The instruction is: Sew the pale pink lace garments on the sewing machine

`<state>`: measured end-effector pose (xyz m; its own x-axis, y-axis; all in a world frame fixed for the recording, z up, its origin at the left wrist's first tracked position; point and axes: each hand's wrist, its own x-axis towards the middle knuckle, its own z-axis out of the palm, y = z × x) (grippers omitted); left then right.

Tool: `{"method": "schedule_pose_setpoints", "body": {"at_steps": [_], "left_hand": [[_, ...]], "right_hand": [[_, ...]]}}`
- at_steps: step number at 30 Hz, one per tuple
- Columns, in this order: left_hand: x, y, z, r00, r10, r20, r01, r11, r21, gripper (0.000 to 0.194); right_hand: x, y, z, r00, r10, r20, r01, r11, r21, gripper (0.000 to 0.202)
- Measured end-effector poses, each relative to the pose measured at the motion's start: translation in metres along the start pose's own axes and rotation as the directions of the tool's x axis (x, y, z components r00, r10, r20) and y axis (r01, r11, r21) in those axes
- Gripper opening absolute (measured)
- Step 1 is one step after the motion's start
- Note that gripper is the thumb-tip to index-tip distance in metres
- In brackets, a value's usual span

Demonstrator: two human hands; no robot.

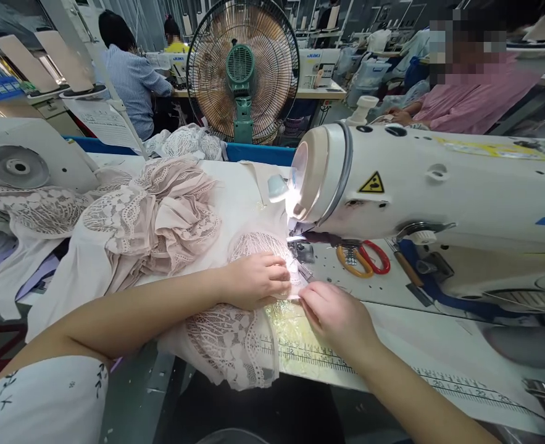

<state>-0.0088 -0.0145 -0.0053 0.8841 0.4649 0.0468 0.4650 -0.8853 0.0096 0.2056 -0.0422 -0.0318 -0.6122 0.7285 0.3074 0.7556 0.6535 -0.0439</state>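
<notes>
One hand, my left hand (256, 280), lies flat on lace fabric (256, 244); beside it, my right hand (339, 313) pinches the edge.

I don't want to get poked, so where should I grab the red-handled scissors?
Probably by the red loop, reaching low from the near side: the loop faces that way, while the sewing machine overhangs. I can't make out the blades.

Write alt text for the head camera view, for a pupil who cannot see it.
A person's left hand rests on pale pink lace fabric at a white sewing machine, while the right hand touches the fabric's edge. Scissors lie nearby, more lace is heaped to the left, and a large fan stands behind.
</notes>
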Motion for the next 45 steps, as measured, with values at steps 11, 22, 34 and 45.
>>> {"method": "schedule_pose_setpoints", "body": {"at_steps": [11, 22, 34, 45], "left_hand": [[0.014, -0.001, 0.017, 0.999, -0.038, 0.004, 0.037, 0.992, 0.119, 0.043], [0.012, 0.002, 0.014, 0.992, -0.13, 0.003, 0.129, 0.987, 0.097, 0.046], [0.0, 0.0, 0.007, 0.991, 0.105, -0.078, -0.102, 0.994, 0.045, 0.032], [0.006, -0.016, 0.011, 0.967, 0.188, -0.173, -0.18, 0.982, 0.06, 0.023]], "right_hand": [[-0.002, 0.012, -0.01, 0.998, -0.065, 0.013, 0.065, 0.998, 0.025, 0.023], [-0.003, 0.007, -0.002, 0.996, -0.07, 0.06, 0.069, 0.998, 0.015, 0.023], [-0.001, 0.002, -0.003, 0.996, -0.077, 0.033, 0.078, 0.997, -0.018, 0.028], [0.014, 0.004, -0.002, 1.0, -0.007, 0.021, 0.008, 1.0, -0.03, 0.03]]}}
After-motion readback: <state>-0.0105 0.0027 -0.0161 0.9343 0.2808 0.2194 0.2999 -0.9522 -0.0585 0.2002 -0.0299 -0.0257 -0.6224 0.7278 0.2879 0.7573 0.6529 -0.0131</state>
